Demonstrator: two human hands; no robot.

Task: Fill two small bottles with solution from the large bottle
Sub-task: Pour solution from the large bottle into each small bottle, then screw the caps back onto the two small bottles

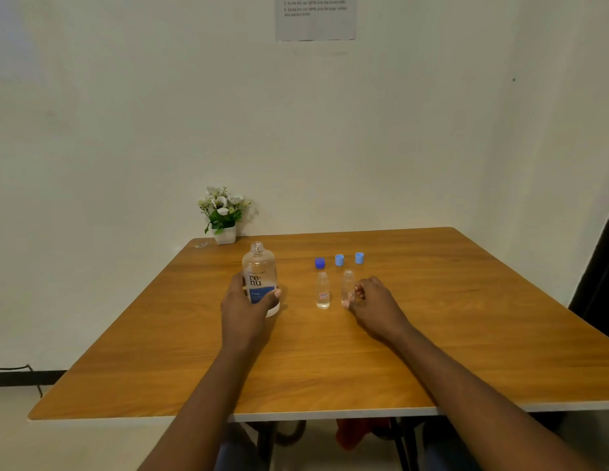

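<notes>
Currently gripping large bottle [260, 277] with left hand [248, 302], fingers and thumb wrapped round lower half, over blue band of label. Clear plastic, white-and-blue label reading "re-nu", neck open with no cap on, standing upright on wooden table [432, 317], left of centre. Fill level hard to read.

Just right of it, seeing left small bottle [323, 289] and right small bottle [347, 283]: both clear, uncapped, upright, side by side, each with small red-printed sticker.

Pinching right small bottle low down with right hand [372, 300]: thumb tip across front of base, curled fingers against right side, partly covering sticker. Not touching left small bottle.

Behind small bottles, in a row and apart from each other: dark blue cap [319, 263], light blue cap [339, 260], second light blue cap [359, 258], all loose on table.

Both forearms bare, stretched forward over near table edge, right angled inward.

Far back at left corner against wall: white pot of flowers [224, 215]. Up on wall: printed sheet [316, 17], text too blurred to read.
</notes>
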